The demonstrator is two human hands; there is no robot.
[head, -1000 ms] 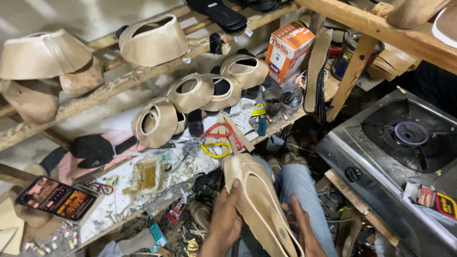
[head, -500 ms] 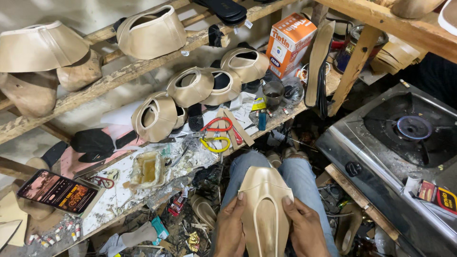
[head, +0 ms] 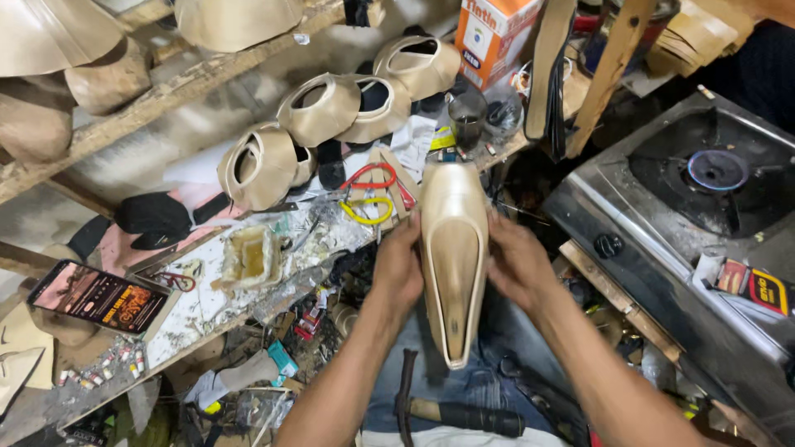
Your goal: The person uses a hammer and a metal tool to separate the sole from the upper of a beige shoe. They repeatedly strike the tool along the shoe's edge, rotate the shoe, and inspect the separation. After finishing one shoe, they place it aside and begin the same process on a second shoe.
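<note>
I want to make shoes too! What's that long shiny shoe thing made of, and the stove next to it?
Shoe piece: likely faux leather, pearly beige; its smooth skin catches a soft sheen. Both hands hold its sides. Stove: metal, probably stainless steel; grey, dully reflective, scuffed.

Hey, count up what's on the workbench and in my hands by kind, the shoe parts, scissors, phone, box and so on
Shoe in left hand and right hand: 1
Beige uppers on bench: 4
Scissors: 2, red, yellow
Phone: 1
Orange box: 1
Glue tub: 1
Total: 10
</note>
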